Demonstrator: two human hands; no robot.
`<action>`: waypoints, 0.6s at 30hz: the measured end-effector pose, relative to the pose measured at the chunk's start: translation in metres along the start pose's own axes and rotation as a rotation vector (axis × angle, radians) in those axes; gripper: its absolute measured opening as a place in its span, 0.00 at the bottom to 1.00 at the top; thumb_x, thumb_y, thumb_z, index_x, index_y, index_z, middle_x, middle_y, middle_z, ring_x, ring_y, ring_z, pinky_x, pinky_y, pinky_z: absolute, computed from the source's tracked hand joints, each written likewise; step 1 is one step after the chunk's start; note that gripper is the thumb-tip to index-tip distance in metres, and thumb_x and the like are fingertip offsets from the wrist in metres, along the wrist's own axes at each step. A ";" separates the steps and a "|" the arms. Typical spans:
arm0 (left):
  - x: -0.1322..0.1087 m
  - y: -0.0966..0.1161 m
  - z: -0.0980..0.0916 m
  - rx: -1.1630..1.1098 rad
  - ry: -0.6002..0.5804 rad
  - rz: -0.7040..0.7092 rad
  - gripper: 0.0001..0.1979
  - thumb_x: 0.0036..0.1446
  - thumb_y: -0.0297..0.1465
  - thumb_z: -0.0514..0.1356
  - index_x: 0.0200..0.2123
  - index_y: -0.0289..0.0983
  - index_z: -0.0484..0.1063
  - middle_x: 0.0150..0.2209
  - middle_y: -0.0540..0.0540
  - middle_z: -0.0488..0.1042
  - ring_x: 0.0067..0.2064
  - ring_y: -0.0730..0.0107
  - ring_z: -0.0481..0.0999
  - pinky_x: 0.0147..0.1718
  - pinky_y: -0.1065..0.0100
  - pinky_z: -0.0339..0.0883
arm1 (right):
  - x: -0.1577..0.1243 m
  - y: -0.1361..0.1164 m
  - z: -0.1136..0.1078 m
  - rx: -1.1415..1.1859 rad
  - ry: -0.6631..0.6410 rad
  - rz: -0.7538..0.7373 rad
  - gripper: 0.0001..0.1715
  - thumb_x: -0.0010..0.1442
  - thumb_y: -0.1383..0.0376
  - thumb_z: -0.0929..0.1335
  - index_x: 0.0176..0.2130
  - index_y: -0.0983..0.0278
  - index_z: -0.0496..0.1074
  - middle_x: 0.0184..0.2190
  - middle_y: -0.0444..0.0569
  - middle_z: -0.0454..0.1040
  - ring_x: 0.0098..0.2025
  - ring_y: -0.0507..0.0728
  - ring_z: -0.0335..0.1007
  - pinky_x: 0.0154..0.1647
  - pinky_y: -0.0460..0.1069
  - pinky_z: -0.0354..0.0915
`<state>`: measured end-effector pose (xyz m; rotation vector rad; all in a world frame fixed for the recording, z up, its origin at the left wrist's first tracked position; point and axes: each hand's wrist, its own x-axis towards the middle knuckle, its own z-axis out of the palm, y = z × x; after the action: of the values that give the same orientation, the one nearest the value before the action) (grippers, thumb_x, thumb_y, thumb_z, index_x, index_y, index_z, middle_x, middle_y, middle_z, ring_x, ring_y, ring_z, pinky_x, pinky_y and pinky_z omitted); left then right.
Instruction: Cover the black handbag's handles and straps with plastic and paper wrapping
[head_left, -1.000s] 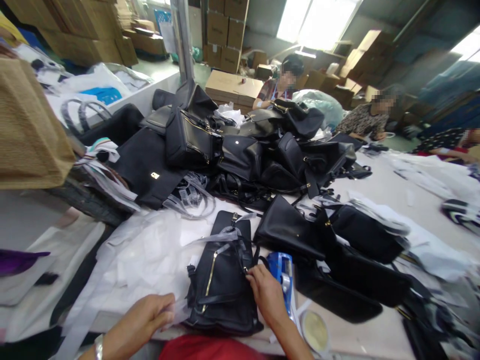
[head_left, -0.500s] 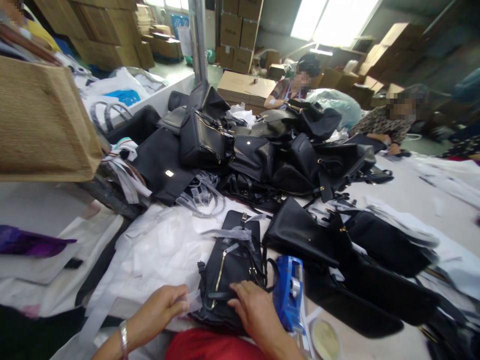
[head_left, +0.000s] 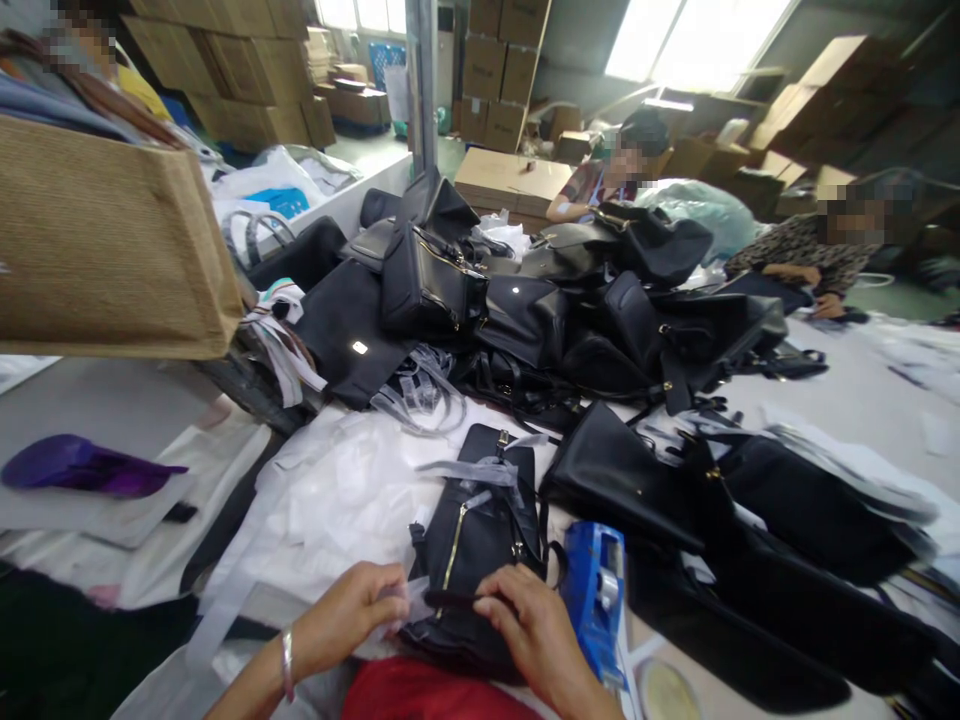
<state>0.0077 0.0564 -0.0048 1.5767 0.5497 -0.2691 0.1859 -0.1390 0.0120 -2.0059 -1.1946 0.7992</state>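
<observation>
A black backpack (head_left: 433, 536) with a gold zipper lies in front of me, clear plastic wrapping around its upper straps. My right hand (head_left: 529, 612) is closed over the lower part of the bag, pinching a short black strap (head_left: 448, 598) between thumb and fingers. Left of it, my left hand (head_left: 369, 602) is closed on a thin translucent plastic strip (head_left: 418, 597), close to the strap's free end. A blue tape dispenser (head_left: 594, 580) stands just right of the backpack.
Black bags (head_left: 525, 318) are heaped across the back of the table; more black bags (head_left: 630, 475) lie to the right. White wrapping sheets (head_left: 322, 490) spread on the left. A burlap bag (head_left: 112, 245) is at upper left. Two people sit across the table.
My right hand has lifted the black strap off the bag's front. My left hand has come closer to the strap with the plastic strip. The view has shifted slightly left.
</observation>
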 end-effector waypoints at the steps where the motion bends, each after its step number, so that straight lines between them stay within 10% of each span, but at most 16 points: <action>1: 0.000 0.002 0.000 -0.005 0.001 -0.001 0.13 0.55 0.38 0.57 0.26 0.34 0.68 0.24 0.50 0.70 0.28 0.70 0.67 0.28 0.71 0.56 | 0.000 0.001 0.001 -0.007 0.007 0.003 0.06 0.63 0.64 0.65 0.34 0.59 0.72 0.32 0.42 0.73 0.37 0.53 0.67 0.39 0.47 0.59; 18: 0.007 -0.003 0.013 0.207 0.025 0.026 0.20 0.61 0.44 0.51 0.28 0.35 0.73 0.24 0.52 0.70 0.28 0.71 0.65 0.27 0.72 0.52 | 0.009 -0.008 0.002 -0.205 -0.070 -0.110 0.02 0.60 0.64 0.69 0.33 0.57 0.73 0.31 0.43 0.74 0.40 0.56 0.65 0.44 0.50 0.55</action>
<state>0.0142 0.0452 -0.0117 1.7888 0.5335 -0.2941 0.1843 -0.1278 0.0157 -2.0676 -1.4656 0.7228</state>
